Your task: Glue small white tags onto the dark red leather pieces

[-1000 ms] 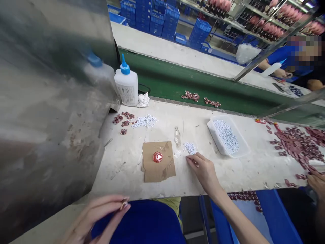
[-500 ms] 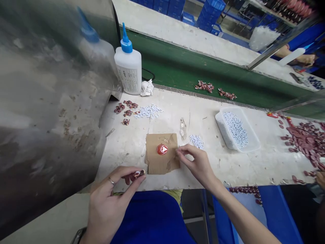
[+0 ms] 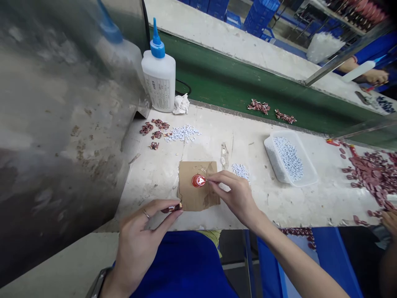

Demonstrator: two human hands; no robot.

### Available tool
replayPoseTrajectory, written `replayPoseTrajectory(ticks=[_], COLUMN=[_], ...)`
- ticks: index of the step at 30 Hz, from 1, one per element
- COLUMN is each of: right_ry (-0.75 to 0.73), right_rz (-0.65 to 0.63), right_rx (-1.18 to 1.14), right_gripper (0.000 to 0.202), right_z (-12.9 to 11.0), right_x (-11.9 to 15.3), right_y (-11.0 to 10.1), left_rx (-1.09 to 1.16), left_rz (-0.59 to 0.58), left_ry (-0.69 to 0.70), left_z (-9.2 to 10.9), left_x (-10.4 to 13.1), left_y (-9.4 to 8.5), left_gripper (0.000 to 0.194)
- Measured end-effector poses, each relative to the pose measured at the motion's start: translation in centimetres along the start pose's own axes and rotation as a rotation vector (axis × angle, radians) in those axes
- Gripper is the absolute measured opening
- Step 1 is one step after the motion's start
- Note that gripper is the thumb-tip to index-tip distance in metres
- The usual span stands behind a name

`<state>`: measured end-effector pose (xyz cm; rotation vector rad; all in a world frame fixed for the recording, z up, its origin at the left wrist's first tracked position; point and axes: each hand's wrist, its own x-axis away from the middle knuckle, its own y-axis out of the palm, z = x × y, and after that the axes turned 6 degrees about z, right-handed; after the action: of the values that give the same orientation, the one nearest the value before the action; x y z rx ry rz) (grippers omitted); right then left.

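Observation:
Between thumb and forefinger, my left hand [image 3: 144, 234] pinches a small dark brown figure [image 3: 175, 207] with pale and orange parts, just off the lower left corner of a cardboard piece [image 3: 189, 198]. A small round red cap [image 3: 197, 181] with a white, shiny content lies on the cardboard. My right hand [image 3: 234, 194] is closed in a pinch at the cap's right edge; what its fingertips hold is too small to make out. Tiny white-and-blue pieces [image 3: 240, 171] lie in a pile just beyond my right hand.
A white glue bottle [image 3: 159, 82] stands at the back left by crumpled tissue [image 3: 181, 104]. Brown figures [image 3: 156, 135] and more tiny pieces [image 3: 182, 133] lie before it. A plastic tub [image 3: 305, 167] and reddish-brown parts [image 3: 372, 169] are right. Another person's hand [image 3: 389, 219] shows at the right edge.
My right hand has moved left, from the cardboard's right edge to the red cap. My left hand, still holding the brown figure, has shifted slightly right and turned the figure a little.

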<state>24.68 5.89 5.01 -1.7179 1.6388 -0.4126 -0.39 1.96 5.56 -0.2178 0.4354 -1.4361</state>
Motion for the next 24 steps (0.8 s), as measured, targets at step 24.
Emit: replayPoseTrajectory(ticks=[24], right_ry=[0.001], right_rz=[-0.020], right_rx=[0.018], right_gripper=[0.018], right_z=[-0.3], right_x=[-0.2], right_y=[0.0], left_rx=[0.042], left_rz=[0.028], left_ry=[-0.035], left_z=[0.2], left_x=[-0.2], left_y=[1.1], left_gripper=[0.015])
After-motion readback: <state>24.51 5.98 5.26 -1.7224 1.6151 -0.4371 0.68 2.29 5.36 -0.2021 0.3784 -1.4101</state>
